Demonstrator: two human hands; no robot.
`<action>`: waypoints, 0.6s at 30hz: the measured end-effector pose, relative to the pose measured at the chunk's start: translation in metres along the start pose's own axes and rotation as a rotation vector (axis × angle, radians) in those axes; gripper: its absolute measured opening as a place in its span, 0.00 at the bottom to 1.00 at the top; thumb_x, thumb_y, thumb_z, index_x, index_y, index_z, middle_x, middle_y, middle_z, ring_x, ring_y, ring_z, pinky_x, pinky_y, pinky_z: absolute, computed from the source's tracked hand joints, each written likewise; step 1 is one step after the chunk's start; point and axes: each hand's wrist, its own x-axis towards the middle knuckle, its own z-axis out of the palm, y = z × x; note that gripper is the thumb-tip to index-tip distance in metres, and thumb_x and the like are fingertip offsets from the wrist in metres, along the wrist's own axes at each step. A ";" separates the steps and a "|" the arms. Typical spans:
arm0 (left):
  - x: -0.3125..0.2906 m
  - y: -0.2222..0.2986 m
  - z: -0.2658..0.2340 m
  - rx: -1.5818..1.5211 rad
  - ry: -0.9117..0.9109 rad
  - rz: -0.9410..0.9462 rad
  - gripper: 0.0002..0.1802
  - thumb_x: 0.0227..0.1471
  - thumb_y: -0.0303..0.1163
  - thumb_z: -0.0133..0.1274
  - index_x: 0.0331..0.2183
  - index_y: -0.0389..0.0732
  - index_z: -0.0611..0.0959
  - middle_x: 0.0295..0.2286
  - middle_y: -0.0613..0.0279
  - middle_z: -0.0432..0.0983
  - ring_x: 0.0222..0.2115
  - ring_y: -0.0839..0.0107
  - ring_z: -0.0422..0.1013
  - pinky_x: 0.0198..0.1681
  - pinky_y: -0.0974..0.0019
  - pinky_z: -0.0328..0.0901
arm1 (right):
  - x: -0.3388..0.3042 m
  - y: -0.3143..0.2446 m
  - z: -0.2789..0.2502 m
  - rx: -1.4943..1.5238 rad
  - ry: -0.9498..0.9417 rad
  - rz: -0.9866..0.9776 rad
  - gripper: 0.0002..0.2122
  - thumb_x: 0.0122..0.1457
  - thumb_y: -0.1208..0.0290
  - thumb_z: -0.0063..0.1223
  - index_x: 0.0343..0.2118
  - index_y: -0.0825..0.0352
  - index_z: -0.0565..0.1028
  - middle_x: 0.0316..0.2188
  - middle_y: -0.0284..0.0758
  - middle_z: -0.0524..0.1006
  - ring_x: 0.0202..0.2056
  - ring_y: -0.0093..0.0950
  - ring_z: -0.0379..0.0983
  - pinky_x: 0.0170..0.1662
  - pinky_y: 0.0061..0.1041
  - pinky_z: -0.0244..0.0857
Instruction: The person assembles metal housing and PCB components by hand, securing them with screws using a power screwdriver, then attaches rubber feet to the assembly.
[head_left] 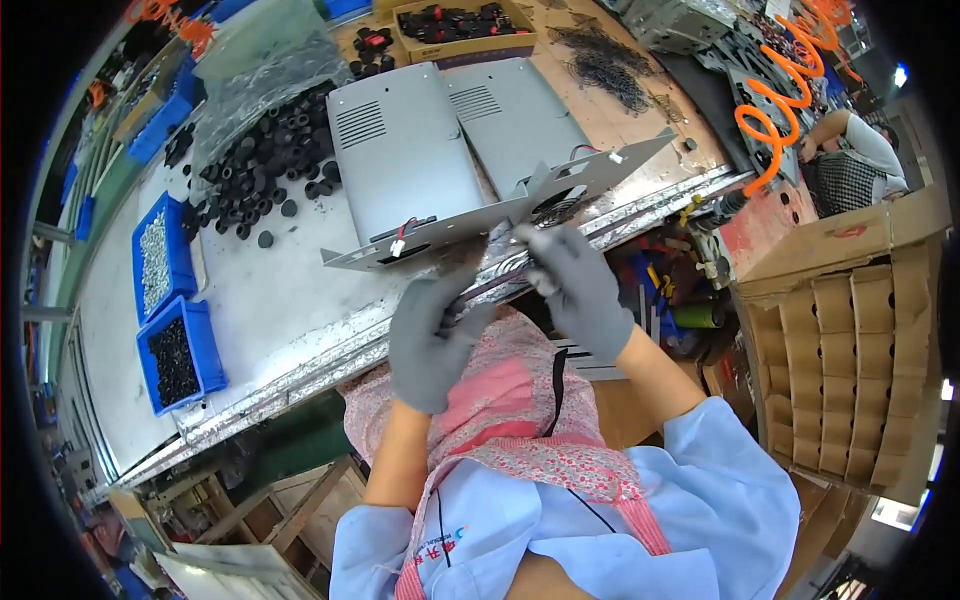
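Both my hands wear grey gloves and are raised at the table's front edge. My left hand (432,338) has its fingers curled in, with something small and dark in them that I cannot make out. My right hand (578,292) is closed in a pinch; what it holds is too small to name. Thin dark strands show between the two hands. Just beyond them stand two grey sheet-metal housings, a left housing (405,150) and a right housing (525,120). Each has vent slots and an upturned flange with cut-outs. A short lead with a white connector (398,246) hangs at the left flange.
Black rubber-like caps (265,160) are heaped at left beside clear plastic sheeting (265,70). Two blue bins, one of silvery parts (155,262), one of black screws (174,360), stand further left. A carton of black-red parts (465,25) lies behind. An orange coiled hose (765,120) and a divided cardboard box (835,350) are right.
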 end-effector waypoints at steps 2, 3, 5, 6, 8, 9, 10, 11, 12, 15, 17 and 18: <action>0.005 -0.003 0.001 0.085 -0.023 0.127 0.12 0.39 0.28 0.57 0.32 0.41 0.78 0.19 0.60 0.67 0.20 0.67 0.65 0.24 0.68 0.61 | -0.004 -0.010 0.005 -0.056 -0.069 -0.121 0.19 0.48 0.80 0.47 0.46 0.63 0.68 0.32 0.40 0.68 0.34 0.38 0.67 0.35 0.31 0.63; 0.005 -0.004 0.000 0.170 -0.053 0.256 0.11 0.38 0.28 0.57 0.30 0.41 0.78 0.20 0.60 0.68 0.21 0.65 0.66 0.25 0.66 0.62 | -0.005 -0.013 0.006 -0.114 -0.133 -0.239 0.20 0.46 0.81 0.47 0.46 0.63 0.68 0.32 0.40 0.67 0.34 0.38 0.67 0.34 0.33 0.63; 0.005 -0.009 -0.011 0.163 -0.062 0.218 0.09 0.38 0.27 0.57 0.28 0.41 0.78 0.20 0.59 0.69 0.22 0.62 0.67 0.26 0.65 0.62 | -0.004 -0.013 0.008 -0.113 -0.157 -0.299 0.20 0.46 0.81 0.47 0.46 0.61 0.68 0.34 0.40 0.68 0.34 0.38 0.67 0.34 0.33 0.63; 0.005 -0.014 -0.014 0.186 -0.026 0.208 0.08 0.38 0.27 0.57 0.28 0.41 0.78 0.21 0.59 0.70 0.23 0.62 0.67 0.26 0.65 0.62 | -0.007 -0.009 0.005 -0.171 -0.052 -0.295 0.20 0.46 0.79 0.47 0.45 0.61 0.68 0.34 0.40 0.68 0.35 0.38 0.67 0.35 0.32 0.64; 0.001 -0.024 -0.027 0.217 0.081 0.121 0.07 0.42 0.28 0.54 0.29 0.40 0.79 0.22 0.58 0.72 0.24 0.63 0.69 0.26 0.66 0.62 | -0.009 -0.001 -0.005 -0.294 0.055 -0.243 0.19 0.47 0.77 0.49 0.45 0.60 0.69 0.36 0.41 0.69 0.36 0.38 0.67 0.36 0.32 0.64; 0.001 -0.028 -0.034 0.230 0.098 0.108 0.07 0.42 0.28 0.54 0.29 0.40 0.79 0.22 0.58 0.72 0.24 0.63 0.69 0.26 0.66 0.62 | -0.009 0.004 -0.017 -0.366 0.066 -0.192 0.19 0.46 0.77 0.50 0.44 0.60 0.69 0.36 0.42 0.69 0.36 0.39 0.67 0.36 0.32 0.64; 0.001 -0.032 -0.042 0.250 0.136 0.015 0.07 0.43 0.28 0.53 0.29 0.39 0.79 0.22 0.57 0.72 0.23 0.62 0.69 0.26 0.66 0.62 | -0.009 0.012 -0.025 -0.466 0.041 -0.144 0.18 0.46 0.77 0.50 0.44 0.60 0.69 0.36 0.42 0.69 0.37 0.39 0.67 0.38 0.33 0.64; 0.004 -0.033 -0.048 0.257 0.163 -0.068 0.06 0.44 0.29 0.52 0.29 0.39 0.79 0.22 0.56 0.72 0.23 0.62 0.70 0.26 0.66 0.63 | -0.008 0.019 -0.041 -0.581 0.024 -0.088 0.18 0.46 0.76 0.51 0.44 0.60 0.70 0.36 0.43 0.70 0.37 0.40 0.67 0.39 0.33 0.63; 0.007 -0.044 -0.051 0.293 0.150 -0.075 0.08 0.45 0.31 0.52 0.29 0.39 0.79 0.23 0.56 0.73 0.23 0.61 0.70 0.26 0.65 0.63 | -0.006 0.034 -0.056 -0.671 0.014 -0.112 0.18 0.46 0.76 0.51 0.43 0.61 0.69 0.37 0.42 0.70 0.39 0.40 0.66 0.40 0.34 0.62; 0.007 -0.047 -0.056 0.349 0.163 -0.109 0.09 0.45 0.34 0.52 0.28 0.40 0.79 0.24 0.57 0.73 0.24 0.60 0.70 0.26 0.65 0.63 | 0.009 0.072 -0.099 -0.938 -0.044 -0.123 0.16 0.46 0.75 0.50 0.42 0.64 0.70 0.37 0.41 0.69 0.41 0.39 0.65 0.44 0.35 0.59; 0.013 -0.048 -0.053 0.371 0.206 -0.083 0.10 0.45 0.37 0.51 0.28 0.42 0.79 0.24 0.58 0.73 0.24 0.59 0.70 0.26 0.63 0.63 | 0.020 0.085 -0.126 -1.179 -0.072 -0.130 0.13 0.46 0.73 0.49 0.38 0.64 0.71 0.37 0.41 0.69 0.41 0.39 0.64 0.45 0.35 0.59; 0.016 -0.050 -0.052 0.381 0.177 -0.097 0.10 0.45 0.38 0.51 0.28 0.43 0.80 0.23 0.58 0.73 0.24 0.59 0.70 0.26 0.62 0.63 | 0.024 0.085 -0.133 -1.274 -0.146 -0.100 0.12 0.46 0.72 0.49 0.37 0.63 0.71 0.37 0.41 0.69 0.41 0.39 0.65 0.45 0.35 0.58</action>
